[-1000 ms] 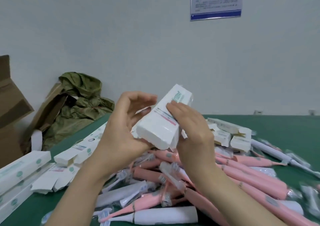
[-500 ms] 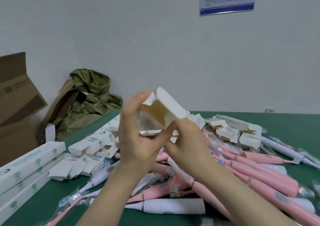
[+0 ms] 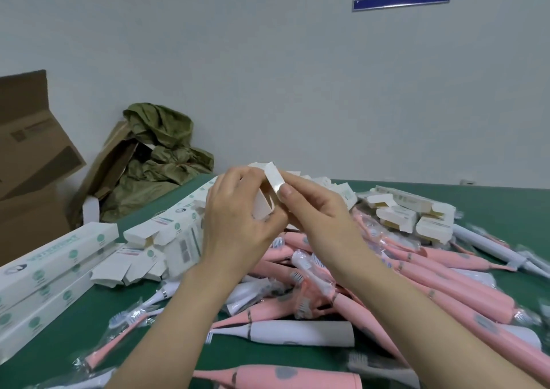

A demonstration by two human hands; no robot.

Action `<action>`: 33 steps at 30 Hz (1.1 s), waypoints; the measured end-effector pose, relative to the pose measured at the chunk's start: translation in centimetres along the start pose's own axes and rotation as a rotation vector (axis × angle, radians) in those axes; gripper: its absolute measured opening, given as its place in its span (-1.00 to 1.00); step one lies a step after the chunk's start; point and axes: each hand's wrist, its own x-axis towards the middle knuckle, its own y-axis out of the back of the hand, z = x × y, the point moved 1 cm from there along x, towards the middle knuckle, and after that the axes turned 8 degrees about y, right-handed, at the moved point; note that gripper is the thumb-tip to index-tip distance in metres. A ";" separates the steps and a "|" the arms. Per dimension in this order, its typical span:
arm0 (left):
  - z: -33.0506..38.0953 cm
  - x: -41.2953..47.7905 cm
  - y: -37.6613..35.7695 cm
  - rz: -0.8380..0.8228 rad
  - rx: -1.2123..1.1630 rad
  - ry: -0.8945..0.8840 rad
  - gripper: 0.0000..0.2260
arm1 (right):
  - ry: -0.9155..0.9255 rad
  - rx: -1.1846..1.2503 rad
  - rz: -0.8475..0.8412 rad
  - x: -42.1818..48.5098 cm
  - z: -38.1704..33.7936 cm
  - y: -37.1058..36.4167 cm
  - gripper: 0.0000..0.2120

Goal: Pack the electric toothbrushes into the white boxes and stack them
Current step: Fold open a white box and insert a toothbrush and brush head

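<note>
On the head view I see the left hand (image 3: 238, 225) and right hand (image 3: 321, 216) both pinching the end of 1 white box (image 3: 273, 183). They hold it up above the heap of pink and white electric toothbrushes (image 3: 431, 272) on the green worktop (image 3: 98, 308). Closed boxes (image 3: 53, 257) lie stacked at the left.

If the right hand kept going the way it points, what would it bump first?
The white box: the right hand points up-left and pinches its end flap. Past that, probably the left hand, holding the same box.
</note>
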 end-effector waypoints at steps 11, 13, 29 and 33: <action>0.1 -0.6 -0.6 0.045 -0.080 0.048 -0.56 | 0.328 -0.570 0.113 -0.1 1.0 0.8 -0.67; 0.4 -0.6 -0.6 0.093 -0.064 -0.005 -0.61 | 0.446 -0.757 0.143 -0.3 1.1 0.6 -0.64; 0.2 0.2 1.1 0.176 -0.308 0.054 -0.52 | 0.294 -0.420 0.109 -0.2 1.3 0.5 -0.64; -0.5 1.6 3.8 0.249 -0.902 0.165 -0.49 | -0.127 -0.323 0.274 0.2 1.9 1.8 -0.86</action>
